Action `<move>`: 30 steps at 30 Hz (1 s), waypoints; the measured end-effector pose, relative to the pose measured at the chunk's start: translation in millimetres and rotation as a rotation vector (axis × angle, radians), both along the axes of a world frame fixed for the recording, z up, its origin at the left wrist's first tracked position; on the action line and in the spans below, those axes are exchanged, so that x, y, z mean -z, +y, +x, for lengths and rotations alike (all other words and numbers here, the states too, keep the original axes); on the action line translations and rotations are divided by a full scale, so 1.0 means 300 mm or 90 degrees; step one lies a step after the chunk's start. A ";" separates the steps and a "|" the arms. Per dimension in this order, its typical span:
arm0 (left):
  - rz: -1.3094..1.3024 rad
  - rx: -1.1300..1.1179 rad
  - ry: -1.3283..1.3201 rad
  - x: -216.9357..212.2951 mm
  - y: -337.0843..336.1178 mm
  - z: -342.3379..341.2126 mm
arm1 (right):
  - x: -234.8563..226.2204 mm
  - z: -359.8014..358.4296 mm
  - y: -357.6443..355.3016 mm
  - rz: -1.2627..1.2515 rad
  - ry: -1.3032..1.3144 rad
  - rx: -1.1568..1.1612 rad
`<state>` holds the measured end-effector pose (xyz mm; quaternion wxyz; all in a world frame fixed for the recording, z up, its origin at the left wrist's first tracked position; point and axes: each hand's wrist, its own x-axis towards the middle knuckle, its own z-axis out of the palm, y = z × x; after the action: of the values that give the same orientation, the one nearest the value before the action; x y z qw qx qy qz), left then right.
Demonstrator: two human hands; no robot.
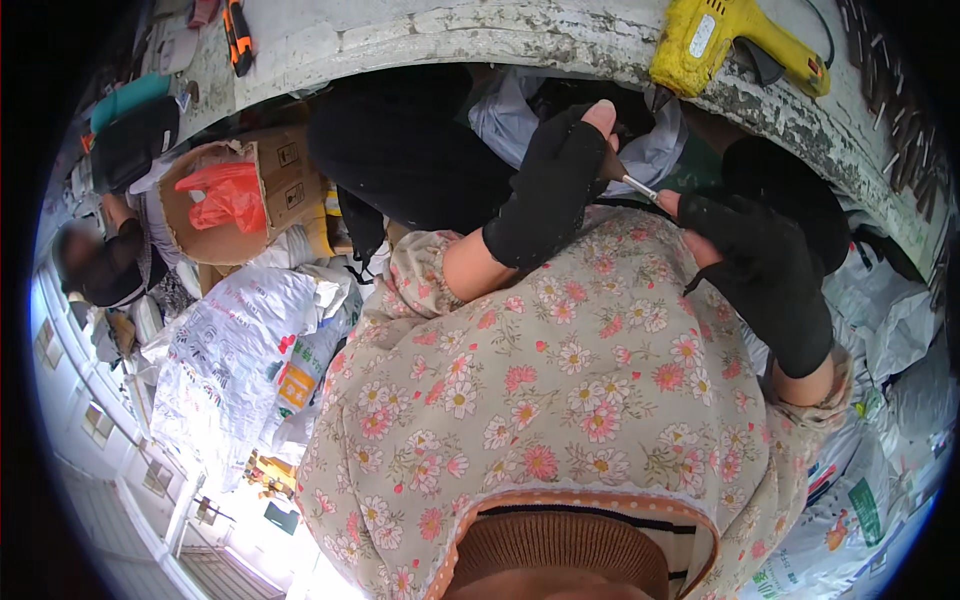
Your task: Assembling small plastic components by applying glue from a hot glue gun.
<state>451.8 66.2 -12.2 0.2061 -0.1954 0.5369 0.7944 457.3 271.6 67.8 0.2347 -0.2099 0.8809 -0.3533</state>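
Slim rod, upper right of frame, in the pinching fingers of left hand and right hand (black-gloved).

The bench holds cutter, glue gun, sticks.

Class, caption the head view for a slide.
Left hand and right hand, in black fingerless gloves, hold a slim metallic stick near a yellow gun-shaped tool.

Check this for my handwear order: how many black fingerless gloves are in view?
2: one on the left hand, one on the right hand. Others may be hidden among the bags.
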 end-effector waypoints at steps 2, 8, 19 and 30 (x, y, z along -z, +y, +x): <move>-0.164 0.016 0.167 0.000 -0.003 0.010 | -0.009 -0.003 -0.025 -0.019 0.029 0.002; -0.089 -0.003 0.098 -0.015 -0.058 0.002 | 0.012 -0.004 -0.081 -0.044 0.045 0.026; -0.129 0.082 0.101 0.082 -0.072 0.033 | 0.116 0.017 -0.091 -0.070 -0.064 0.043; -0.672 0.096 0.608 0.238 -0.168 0.060 | 0.728 -0.041 -0.128 -0.052 -0.036 -0.026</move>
<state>469.9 15.8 -83.7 -0.1194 0.1376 0.8933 0.4109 445.0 233.2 -150.7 0.2581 -0.2274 0.8542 -0.3899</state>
